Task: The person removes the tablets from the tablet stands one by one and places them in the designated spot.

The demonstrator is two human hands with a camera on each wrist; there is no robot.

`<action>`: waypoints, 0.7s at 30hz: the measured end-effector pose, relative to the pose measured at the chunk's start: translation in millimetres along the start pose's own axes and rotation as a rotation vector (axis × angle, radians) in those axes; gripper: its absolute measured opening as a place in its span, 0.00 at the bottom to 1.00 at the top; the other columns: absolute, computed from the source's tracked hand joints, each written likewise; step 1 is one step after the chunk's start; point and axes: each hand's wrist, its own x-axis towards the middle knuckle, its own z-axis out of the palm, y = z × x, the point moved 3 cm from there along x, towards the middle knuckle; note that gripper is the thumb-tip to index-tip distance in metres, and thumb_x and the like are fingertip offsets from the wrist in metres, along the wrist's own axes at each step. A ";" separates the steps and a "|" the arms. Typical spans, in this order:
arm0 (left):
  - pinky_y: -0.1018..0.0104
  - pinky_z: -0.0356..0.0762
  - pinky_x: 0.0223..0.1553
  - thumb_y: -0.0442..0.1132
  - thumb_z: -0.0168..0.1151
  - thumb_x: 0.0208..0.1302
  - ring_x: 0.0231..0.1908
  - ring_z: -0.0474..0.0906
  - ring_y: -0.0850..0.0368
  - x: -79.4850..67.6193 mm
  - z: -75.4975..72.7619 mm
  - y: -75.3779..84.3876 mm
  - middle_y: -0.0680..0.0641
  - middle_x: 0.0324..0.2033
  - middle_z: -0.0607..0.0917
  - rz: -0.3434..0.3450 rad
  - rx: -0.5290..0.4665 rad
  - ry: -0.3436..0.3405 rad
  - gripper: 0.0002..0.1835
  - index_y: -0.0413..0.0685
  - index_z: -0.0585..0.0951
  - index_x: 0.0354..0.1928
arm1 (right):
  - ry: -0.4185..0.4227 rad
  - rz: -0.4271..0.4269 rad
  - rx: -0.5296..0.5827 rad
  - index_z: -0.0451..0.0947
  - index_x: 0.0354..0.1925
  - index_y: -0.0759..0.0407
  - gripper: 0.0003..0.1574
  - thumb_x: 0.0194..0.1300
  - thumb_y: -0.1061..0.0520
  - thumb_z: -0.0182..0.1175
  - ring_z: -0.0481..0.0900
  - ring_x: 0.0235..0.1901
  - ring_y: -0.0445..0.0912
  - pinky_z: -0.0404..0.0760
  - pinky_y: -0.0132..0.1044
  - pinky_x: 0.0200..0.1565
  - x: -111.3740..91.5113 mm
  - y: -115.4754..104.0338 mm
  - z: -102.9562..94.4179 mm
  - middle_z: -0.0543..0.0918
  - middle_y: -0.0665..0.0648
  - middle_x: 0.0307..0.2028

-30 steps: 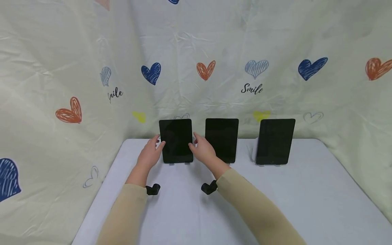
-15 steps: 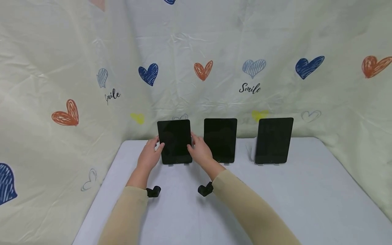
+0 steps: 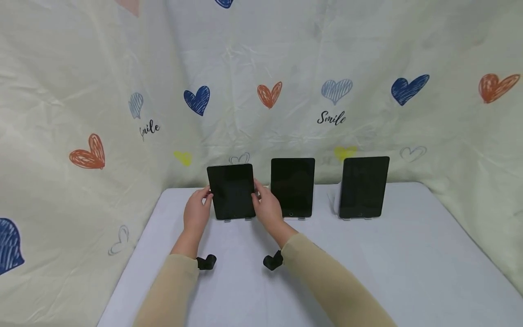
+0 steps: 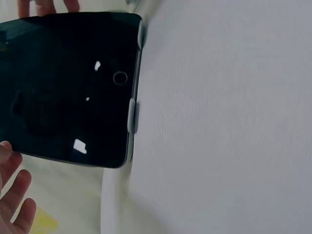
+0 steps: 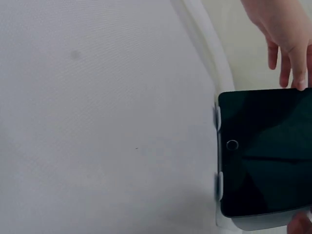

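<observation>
A black tablet [image 3: 231,191] with a round home button leans at the left of the table, its lower edge sitting in the two small lips of a pale stand [image 5: 221,186]. My left hand [image 3: 197,211] pinches its left edge, the thumb at the front; in the left wrist view the other fingers of that hand [image 4: 18,202] fan out beside the edge. Opposite, my right hand [image 3: 268,208] holds the right edge between thumb and fingers. In the right wrist view, only the right thumb tip [image 5: 299,223] shows, at the lower corner.
A second black tablet [image 3: 293,187] stands just right of my right hand, and a third tablet [image 3: 364,187] farther right, both propped on stands. All are near the back edge of the white table [image 3: 261,281]. Behind hangs a pale sheet [image 3: 245,54] printed with hearts.
Both hands have closed in on the left tablet's side edges and grip it. Its top has tipped slightly left and lower, while the bottom stays in the stand.
</observation>
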 end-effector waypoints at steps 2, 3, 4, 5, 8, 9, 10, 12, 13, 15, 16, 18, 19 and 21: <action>0.50 0.74 0.57 0.43 0.58 0.73 0.53 0.77 0.45 -3.1 -0.9 0.4 0.43 0.52 0.84 -0.025 -0.031 0.022 0.21 0.49 0.76 0.66 | 0.015 -0.001 0.016 0.63 0.74 0.42 0.34 0.74 0.54 0.57 0.82 0.44 0.46 0.81 0.38 0.38 -1.3 1.4 0.8 0.84 0.51 0.51; 0.50 0.76 0.55 0.43 0.59 0.73 0.52 0.78 0.46 -4.5 -1.4 0.8 0.44 0.51 0.85 -0.036 -0.052 0.035 0.21 0.50 0.77 0.66 | 0.022 0.002 0.018 0.64 0.73 0.41 0.34 0.73 0.54 0.58 0.82 0.44 0.46 0.81 0.38 0.37 -1.5 2.2 1.3 0.84 0.51 0.50; 0.51 0.77 0.53 0.42 0.59 0.72 0.50 0.79 0.46 -5.6 -1.9 1.4 0.44 0.50 0.85 -0.042 -0.073 0.051 0.21 0.51 0.77 0.65 | 0.030 0.005 0.020 0.64 0.73 0.41 0.34 0.73 0.54 0.58 0.83 0.44 0.46 0.80 0.37 0.36 -1.6 2.9 1.6 0.85 0.51 0.49; 0.52 0.78 0.50 0.42 0.60 0.72 0.49 0.80 0.47 -6.5 -2.5 2.1 0.45 0.49 0.86 -0.045 -0.088 0.066 0.21 0.53 0.78 0.66 | 0.042 0.006 0.025 0.65 0.73 0.40 0.34 0.73 0.55 0.59 0.83 0.44 0.46 0.80 0.37 0.36 -1.3 3.2 1.6 0.85 0.51 0.49; 0.55 0.80 0.43 0.42 0.61 0.71 0.44 0.83 0.50 -9.6 -2.3 2.5 0.47 0.46 0.87 -0.046 -0.132 0.119 0.22 0.56 0.78 0.65 | 0.070 -0.001 0.041 0.67 0.71 0.38 0.33 0.72 0.55 0.60 0.84 0.44 0.46 0.80 0.37 0.36 -0.6 5.3 2.5 0.86 0.51 0.47; 0.57 0.79 0.41 0.42 0.62 0.70 0.43 0.83 0.51 -10.6 -2.1 2.7 0.47 0.45 0.87 -0.044 -0.147 0.136 0.22 0.57 0.78 0.65 | 0.078 -0.005 0.048 0.68 0.71 0.38 0.33 0.72 0.56 0.60 0.84 0.44 0.46 0.80 0.37 0.35 -0.4 6.1 3.0 0.86 0.51 0.46; 0.58 0.79 0.40 0.42 0.62 0.70 0.42 0.84 0.52 -11.1 -1.6 2.8 0.48 0.45 0.87 -0.042 -0.156 0.149 0.22 0.57 0.78 0.65 | 0.084 -0.012 0.054 0.68 0.71 0.38 0.33 0.71 0.56 0.60 0.84 0.44 0.46 0.80 0.37 0.35 0.0 6.8 3.0 0.86 0.51 0.46; 0.61 0.78 0.37 0.41 0.63 0.70 0.41 0.84 0.53 -12.0 -0.6 2.8 0.48 0.44 0.87 -0.046 -0.183 0.167 0.22 0.58 0.78 0.65 | 0.091 -0.023 0.069 0.68 0.71 0.38 0.33 0.71 0.56 0.60 0.84 0.44 0.46 0.80 0.37 0.35 0.5 7.7 3.0 0.86 0.51 0.46; 0.62 0.77 0.36 0.41 0.63 0.70 0.41 0.83 0.53 -12.4 -0.2 3.0 0.48 0.44 0.87 -0.049 -0.196 0.172 0.22 0.58 0.78 0.65 | 0.092 -0.025 0.075 0.69 0.70 0.38 0.33 0.72 0.56 0.60 0.84 0.44 0.46 0.80 0.37 0.34 0.6 8.1 2.9 0.87 0.51 0.46; 0.64 0.76 0.36 0.41 0.63 0.69 0.40 0.83 0.54 -13.2 0.2 3.6 0.48 0.44 0.87 -0.051 -0.221 0.181 0.22 0.58 0.78 0.65 | 0.099 -0.027 0.085 0.69 0.70 0.37 0.32 0.72 0.56 0.60 0.84 0.44 0.46 0.80 0.37 0.35 0.7 9.1 2.9 0.87 0.50 0.46; 0.64 0.77 0.36 0.40 0.63 0.69 0.40 0.83 0.54 -13.6 0.5 3.6 0.48 0.44 0.87 -0.052 -0.234 0.183 0.22 0.58 0.78 0.65 | 0.100 -0.025 0.088 0.69 0.70 0.37 0.32 0.71 0.56 0.60 0.84 0.44 0.46 0.80 0.37 0.35 0.6 9.4 3.0 0.87 0.50 0.47; 0.64 0.78 0.38 0.40 0.63 0.69 0.41 0.83 0.54 -14.6 0.8 3.3 0.48 0.43 0.87 -0.050 -0.262 0.195 0.22 0.59 0.78 0.64 | 0.103 -0.020 0.099 0.69 0.70 0.37 0.32 0.71 0.56 0.60 0.84 0.45 0.46 0.80 0.37 0.34 0.3 9.7 3.1 0.87 0.50 0.46; 0.64 0.79 0.39 0.40 0.64 0.69 0.41 0.84 0.54 -15.3 0.9 2.8 0.48 0.43 0.87 -0.049 -0.272 0.201 0.22 0.59 0.79 0.64 | 0.103 -0.018 0.104 0.70 0.70 0.37 0.32 0.71 0.56 0.61 0.84 0.45 0.46 0.80 0.37 0.34 0.2 9.9 3.5 0.87 0.50 0.46; 0.65 0.80 0.41 0.39 0.64 0.68 0.42 0.84 0.54 -16.8 0.7 1.2 0.48 0.42 0.87 -0.045 -0.289 0.213 0.22 0.60 0.79 0.64 | 0.102 -0.017 0.111 0.70 0.69 0.36 0.32 0.71 0.56 0.61 0.84 0.44 0.46 0.80 0.37 0.34 -0.5 10.0 4.0 0.87 0.50 0.46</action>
